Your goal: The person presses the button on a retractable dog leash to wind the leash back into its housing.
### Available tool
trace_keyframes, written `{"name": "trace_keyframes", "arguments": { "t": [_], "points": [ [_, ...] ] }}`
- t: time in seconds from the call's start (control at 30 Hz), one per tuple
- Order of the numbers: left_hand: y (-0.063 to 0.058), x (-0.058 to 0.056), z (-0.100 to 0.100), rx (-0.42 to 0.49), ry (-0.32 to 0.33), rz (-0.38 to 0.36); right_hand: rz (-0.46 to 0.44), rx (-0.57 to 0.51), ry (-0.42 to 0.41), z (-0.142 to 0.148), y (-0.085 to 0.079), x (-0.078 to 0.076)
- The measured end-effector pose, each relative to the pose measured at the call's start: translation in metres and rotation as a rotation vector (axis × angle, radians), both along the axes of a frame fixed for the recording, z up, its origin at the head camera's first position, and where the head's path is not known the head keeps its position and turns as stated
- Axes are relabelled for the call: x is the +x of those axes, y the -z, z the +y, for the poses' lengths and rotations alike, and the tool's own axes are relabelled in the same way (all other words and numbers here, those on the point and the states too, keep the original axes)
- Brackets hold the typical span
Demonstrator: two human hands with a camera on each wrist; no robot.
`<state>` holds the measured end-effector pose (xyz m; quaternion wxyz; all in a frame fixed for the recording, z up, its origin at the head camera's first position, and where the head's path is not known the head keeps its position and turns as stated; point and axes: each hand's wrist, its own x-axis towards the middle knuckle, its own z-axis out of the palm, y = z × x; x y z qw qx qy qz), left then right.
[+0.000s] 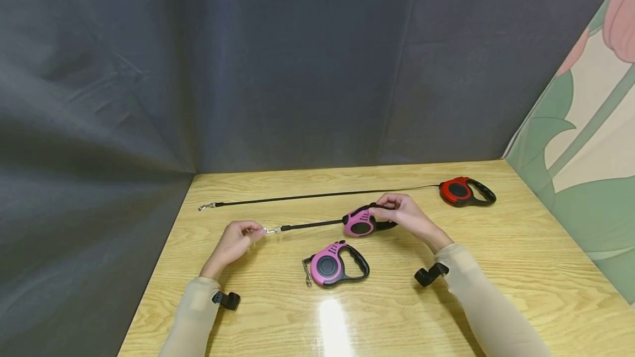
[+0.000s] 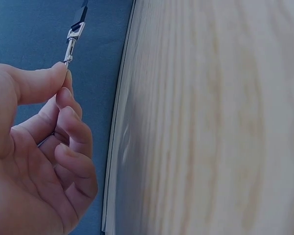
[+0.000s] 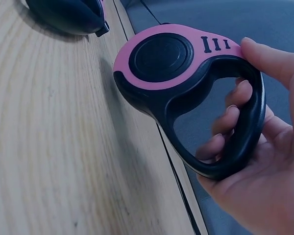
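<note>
While dark cloth (image 1: pixel 297 59) hung behind the pale wood table (image 1: pixel 278 318) and glare (image 1: pixel 333 326) streaked its near part | flowered panel (image 1: pixel 580 147) stood right | left hand (image 1: pixel 234 242) clamped thumb and fingertip on the clip (image 1: pixel 273 230) | right hand (image 1: pixel 407 217) curled fingers round pink leash (image 1: pixel 354 220), above the wood | second pink leash (image 1: pixel 326 266) lay nearer, red leash (image 1: pixel 456 190) farther back

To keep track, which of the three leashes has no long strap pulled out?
The pink leash lying on the table: its clip sits beside it. The red leash and the pink one in the right hand both have straps drawn out.
</note>
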<state>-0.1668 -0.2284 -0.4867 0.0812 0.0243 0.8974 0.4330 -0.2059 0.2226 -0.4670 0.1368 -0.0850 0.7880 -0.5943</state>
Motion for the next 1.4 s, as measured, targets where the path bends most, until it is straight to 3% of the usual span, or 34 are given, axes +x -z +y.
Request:
{"name": "trace_keyframes", "arguments": {
  "t": [1.4],
  "points": [
    [-0.002, -0.003, 0.011, 0.025, 0.019, -0.003, 0.009, -0.025, -0.046, -0.019, -0.003, 0.001]
  ]
}}
